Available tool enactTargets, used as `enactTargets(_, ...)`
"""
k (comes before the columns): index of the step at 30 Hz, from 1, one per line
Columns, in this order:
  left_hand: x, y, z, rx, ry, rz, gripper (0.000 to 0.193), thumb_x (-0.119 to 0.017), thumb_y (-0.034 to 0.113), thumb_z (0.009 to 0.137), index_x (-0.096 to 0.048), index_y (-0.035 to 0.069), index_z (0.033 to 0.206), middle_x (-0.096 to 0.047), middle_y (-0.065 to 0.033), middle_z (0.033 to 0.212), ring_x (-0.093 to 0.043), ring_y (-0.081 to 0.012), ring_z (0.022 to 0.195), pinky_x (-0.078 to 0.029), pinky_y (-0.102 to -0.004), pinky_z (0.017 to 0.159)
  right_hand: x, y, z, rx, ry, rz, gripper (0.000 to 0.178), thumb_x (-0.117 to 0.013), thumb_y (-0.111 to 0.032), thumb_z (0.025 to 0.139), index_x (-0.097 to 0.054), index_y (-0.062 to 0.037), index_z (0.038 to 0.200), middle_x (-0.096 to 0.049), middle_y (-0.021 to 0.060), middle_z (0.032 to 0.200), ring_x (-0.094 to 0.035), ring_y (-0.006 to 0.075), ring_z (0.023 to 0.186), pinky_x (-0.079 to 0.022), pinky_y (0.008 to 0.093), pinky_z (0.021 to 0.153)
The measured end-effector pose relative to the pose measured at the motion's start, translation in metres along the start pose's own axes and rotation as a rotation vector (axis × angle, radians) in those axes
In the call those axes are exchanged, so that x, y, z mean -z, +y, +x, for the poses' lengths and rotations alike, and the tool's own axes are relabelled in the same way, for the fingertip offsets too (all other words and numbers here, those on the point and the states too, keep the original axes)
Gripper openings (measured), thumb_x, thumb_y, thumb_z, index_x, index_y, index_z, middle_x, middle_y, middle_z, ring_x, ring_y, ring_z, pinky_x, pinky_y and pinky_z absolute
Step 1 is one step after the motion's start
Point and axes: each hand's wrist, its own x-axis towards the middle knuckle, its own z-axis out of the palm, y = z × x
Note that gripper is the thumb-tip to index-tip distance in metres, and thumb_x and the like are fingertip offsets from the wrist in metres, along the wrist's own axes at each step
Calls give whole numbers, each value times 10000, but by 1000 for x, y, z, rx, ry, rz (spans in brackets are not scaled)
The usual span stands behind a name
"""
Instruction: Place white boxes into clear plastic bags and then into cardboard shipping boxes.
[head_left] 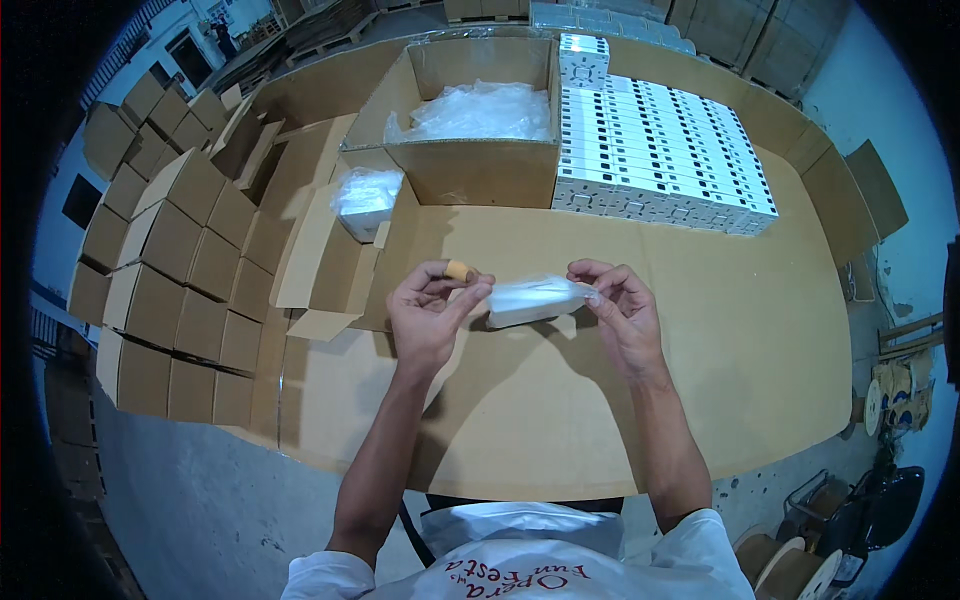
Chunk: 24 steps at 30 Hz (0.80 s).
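Note:
Over the middle of the cardboard-covered table, a small white box in a clear plastic bag (pixel 538 302) is stretched between my two hands. My left hand (pixel 428 315), with an orange band around one finger, pinches the bag's left end. Thumb and fingers of my right hand (pixel 625 310) are closed on the plastic at the other end. Just left of my left hand, an open brown carton (pixel 335 265) has its flaps folded out. A plastic-wrapped white box (pixel 367 203) stands at its far end.
At the back, a large open carton (pixel 470 175) holds a heap of clear plastic bags (pixel 480 112). Rows of small white boxes (pixel 655 150) fill the back right, one stack standing higher. Brown cartons (pixel 185 290) are piled at the left. A low cardboard wall (pixel 835 205) edges the table.

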Motion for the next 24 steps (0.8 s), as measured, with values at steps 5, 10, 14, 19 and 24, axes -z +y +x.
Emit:
enactTargets(5, 2, -19, 9, 105, 11, 12, 262, -733, -43, 861, -609, -22, 1090, -709, -158, 1053, -696, -201, 999, -562, -321, 938, 0, 4, -5, -92, 84, -18, 87, -663, -30, 929, -603, -59, 984, -653, 138, 1212, -612, 158, 1081, -507, 308, 894)
enactTargets(10, 1, -28, -3, 67, -92, -278, 632, -818, 74, 807, -479, 12, 1336, -582, -182, 1348, -600, -236, 1210, -480, -394, 1061, -7, 2, -5, -97, 42, 19, 264, -705, -7, 880, -593, -52, 1115, -622, 127, 1261, -604, 160, 1081, -510, 303, 891)
enactTargets(14, 1, -30, -20, 174, -315, -2, 660, -800, 85, 830, -446, 11, 1382, -542, -159, 1394, -570, -231, 1234, -457, -367, 1074, -23, -7, -7, -75, 1, -190, 450, -729, 5, 849, -555, -30, 1262, -606, 118, 1282, -596, 172, 1108, -510, 310, 909)
enactTargets(19, 4, -33, -29, 198, -256, -11, 310, -680, 0, 923, -595, -33, 1219, -640, -99, 1192, -613, -160, 1100, -508, -314, 983, -20, 4, -17, -204, -65, -273, 375, -688, 49, 865, -641, -1, 1234, -643, 106, 1219, -618, 163, 1072, -536, 301, 887)
enactTargets(24, 15, -11, -41, 329, -281, -50, 219, -657, -8, 933, -674, -22, 1151, -649, -105, 1200, -614, -169, 1118, -515, -330, 986, -33, -12, -33, -238, -68, -322, 235, -675, 47, 876, -752, -46, 1078, -670, 89, 1198, -629, 168, 1053, -540, 291, 870)
